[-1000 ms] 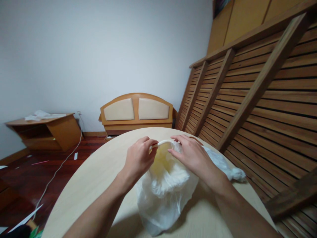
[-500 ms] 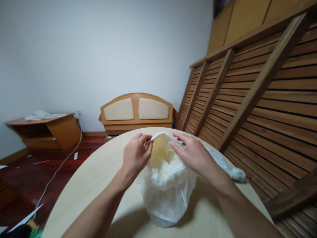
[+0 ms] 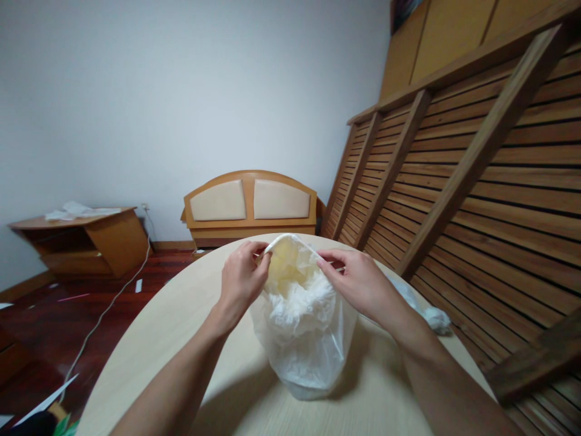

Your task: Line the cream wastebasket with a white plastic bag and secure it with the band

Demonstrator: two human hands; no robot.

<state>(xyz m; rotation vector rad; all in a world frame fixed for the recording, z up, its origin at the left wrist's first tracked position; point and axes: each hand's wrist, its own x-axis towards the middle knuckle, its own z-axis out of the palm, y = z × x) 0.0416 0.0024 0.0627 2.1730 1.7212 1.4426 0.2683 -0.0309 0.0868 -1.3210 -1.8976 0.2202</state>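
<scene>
A thin white plastic bag (image 3: 313, 345) stands on the round table in front of me, draped round what looks like a small bin. Its mouth gapes towards me, yellowish inside, with bunched film along the near rim. At the left of the far rim, my left hand (image 3: 242, 272) pinches the bag's edge between thumb and fingers. My right hand (image 3: 351, 278) grips the same edge on the right, thumb against fingertips. Between the two hands the edge is drawn up into a peak. The bag hides most of what is under it.
Behind my right forearm, a bundled clear plastic bag (image 3: 436, 318) lies on the pale round table (image 3: 181, 327). A slatted wooden frame (image 3: 454, 200) leans at the right. Beyond are a headboard (image 3: 249, 203) and a low cabinet (image 3: 109, 242); a white cable (image 3: 106, 318) crosses the floor.
The rim between my hands has gone from a rounded arc to a taut peak. My right fingers have closed on the edge, and the bag's base has shifted slightly away from me.
</scene>
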